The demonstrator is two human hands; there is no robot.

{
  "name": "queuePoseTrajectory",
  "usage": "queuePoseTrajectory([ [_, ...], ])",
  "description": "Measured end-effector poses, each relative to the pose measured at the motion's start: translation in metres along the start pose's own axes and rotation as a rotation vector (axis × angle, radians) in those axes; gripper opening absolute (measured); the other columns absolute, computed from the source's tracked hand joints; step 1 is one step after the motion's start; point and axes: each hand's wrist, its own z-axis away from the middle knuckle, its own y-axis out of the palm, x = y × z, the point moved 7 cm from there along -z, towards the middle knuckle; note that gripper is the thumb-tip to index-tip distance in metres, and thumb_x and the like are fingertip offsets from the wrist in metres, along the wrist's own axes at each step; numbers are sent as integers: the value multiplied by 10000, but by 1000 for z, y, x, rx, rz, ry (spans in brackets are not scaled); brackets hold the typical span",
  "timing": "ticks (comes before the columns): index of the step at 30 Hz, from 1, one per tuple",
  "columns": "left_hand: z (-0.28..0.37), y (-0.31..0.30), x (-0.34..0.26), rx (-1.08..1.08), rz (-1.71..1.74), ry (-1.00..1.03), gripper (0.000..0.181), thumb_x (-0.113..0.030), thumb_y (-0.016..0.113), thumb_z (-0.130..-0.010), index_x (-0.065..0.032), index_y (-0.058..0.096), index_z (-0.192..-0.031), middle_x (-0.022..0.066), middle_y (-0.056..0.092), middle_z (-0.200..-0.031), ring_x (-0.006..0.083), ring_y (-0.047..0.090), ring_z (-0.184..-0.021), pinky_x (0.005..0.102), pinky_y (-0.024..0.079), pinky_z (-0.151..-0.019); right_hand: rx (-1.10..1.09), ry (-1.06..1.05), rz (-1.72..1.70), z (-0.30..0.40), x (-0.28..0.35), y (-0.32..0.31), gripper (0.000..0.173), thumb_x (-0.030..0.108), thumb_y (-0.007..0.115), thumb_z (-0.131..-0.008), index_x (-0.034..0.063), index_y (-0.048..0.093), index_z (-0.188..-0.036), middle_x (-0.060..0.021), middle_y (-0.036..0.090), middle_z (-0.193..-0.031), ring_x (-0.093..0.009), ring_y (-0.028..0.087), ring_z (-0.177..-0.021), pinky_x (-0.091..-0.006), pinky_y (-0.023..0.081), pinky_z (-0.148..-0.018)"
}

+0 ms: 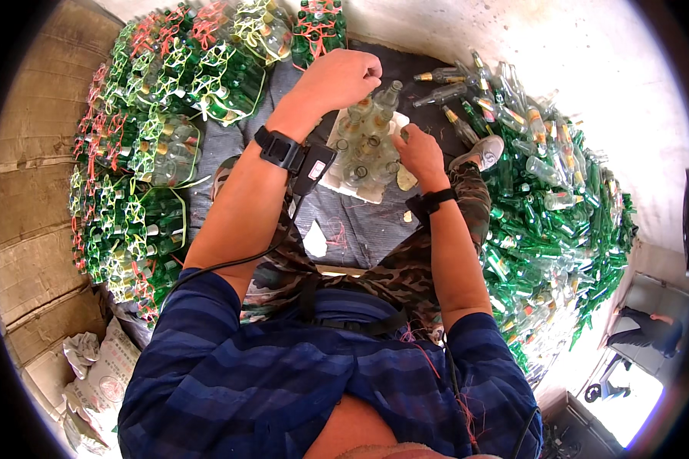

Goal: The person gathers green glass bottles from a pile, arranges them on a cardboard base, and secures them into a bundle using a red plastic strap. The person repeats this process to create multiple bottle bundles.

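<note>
Several clear glass bottles [369, 148] stand upright in a tight cluster on a white board [353, 192] between my legs. My left hand [341, 77] is above the far left side of the cluster, fingers curled. At the cluster's right side is my right hand [424, 154], its fingers bent close to the bottles. Whether either hand grips a bottle or a thin strand cannot be made out. A black wrist strap [278, 150] with a small cabled box [316, 166] sits on my left forearm, and another strap [433, 202] is on my right wrist.
Bundles of bottles tied with green and red strapping [166, 137] are stacked on the left. A heap of loose green and clear bottles [545, 229] fills the right. Cardboard [46, 143] lines the left wall. A person [646, 330] is at far right.
</note>
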Motion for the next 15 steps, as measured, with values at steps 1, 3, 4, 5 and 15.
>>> queuePoseTrajectory([
  [1,0,0,0,3,-1,1,204,-236,664,-885,-62,704,-982,113,722,-878,292,693,-828,388,533,-740,5,5,-10,0,-1,0,388,389,634,-891,50,651,-1077,-243,709,-962,-433,675,-943,-520,527,-810],
  [3,0,1,2,7,-4,3,208,-238,660,-886,-61,706,-984,115,725,-883,294,694,-831,390,534,-745,-2,-12,-13,-1,-2,1,398,390,637,-884,50,653,-1091,-248,708,-973,-434,674,-946,-518,527,-815],
  [4,0,2,2,2,-5,6,209,-237,658,-886,-59,707,-984,116,726,-886,294,695,-833,391,534,-747,-6,-21,-14,-1,-2,2,403,390,639,-881,50,653,-1098,-250,707,-979,-435,674,-948,-517,527,-818],
  [5,0,2,2,-1,-6,10,209,-235,656,-886,-58,707,-985,117,727,-888,294,696,-834,391,535,-749,-9,-26,-21,-1,-3,3,405,386,642,-877,48,652,-1100,-251,706,-985,-435,673,-952,-516,527,-822],
  [15,0,3,-1,26,10,-6,209,-222,665,-878,-50,708,-987,119,730,-883,289,700,-831,384,533,-752,36,1,-75,0,-2,1,412,357,687,-856,36,642,-1110,-245,708,-1014,-432,670,-986,-501,528,-841],
])
